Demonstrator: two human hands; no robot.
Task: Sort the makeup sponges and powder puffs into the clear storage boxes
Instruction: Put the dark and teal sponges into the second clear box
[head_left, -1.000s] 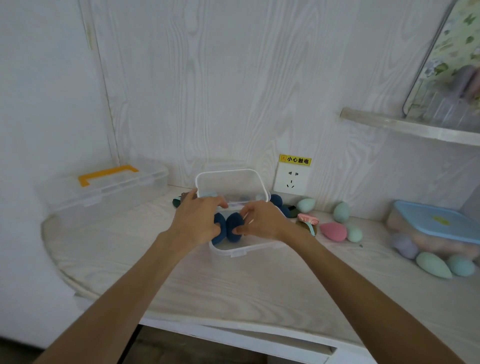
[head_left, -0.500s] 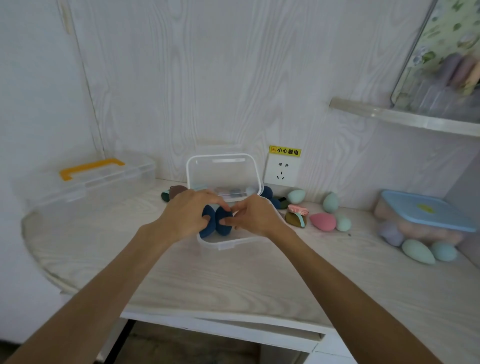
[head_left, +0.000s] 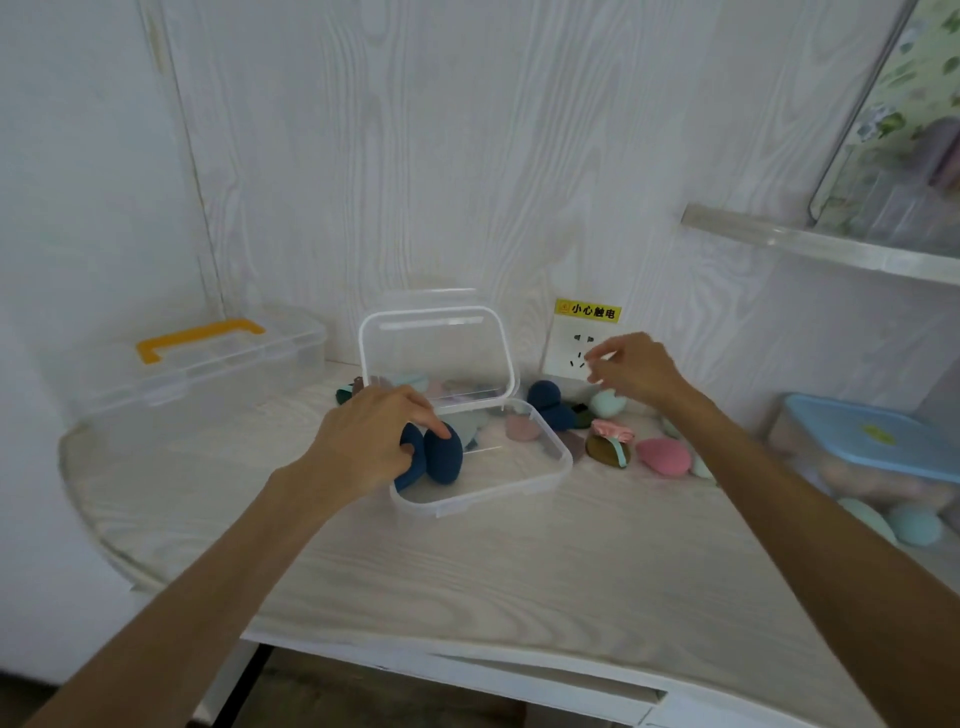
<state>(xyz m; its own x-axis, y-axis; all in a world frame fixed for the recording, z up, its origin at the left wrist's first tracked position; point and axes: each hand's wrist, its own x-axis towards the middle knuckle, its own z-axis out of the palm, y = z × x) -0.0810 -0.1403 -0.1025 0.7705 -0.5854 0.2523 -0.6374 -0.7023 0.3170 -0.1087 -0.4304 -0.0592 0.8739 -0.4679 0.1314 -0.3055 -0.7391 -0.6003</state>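
Note:
A small clear storage box (head_left: 540, 480) lies open on the table with its lid up against the wall. Two dark blue sponges (head_left: 442, 453) stand in its left end. My left hand (head_left: 366, 441) holds them there, its fingers curled over their tops. My right hand (head_left: 631, 371) hovers above the loose pile to the right of the box, fingers loosely curled and holding nothing. Below it lie more dark blue sponges (head_left: 548, 397), a mint sponge (head_left: 608, 404), a pink sponge (head_left: 665, 456) and an olive puff with a pink ribbon (head_left: 608, 448).
A bigger clear box with an orange handle (head_left: 200, 358) stands shut at the back left. At the right stands a tub with a blue lid (head_left: 878, 441), mint sponges (head_left: 893, 522) in front of it. A wall socket (head_left: 574, 349) sits behind my right hand; a glass shelf (head_left: 821, 243) juts out above.
My right hand has let go of the blue sponges and moved up and right to above the loose pile. The left hand stays on the sponges in the box.

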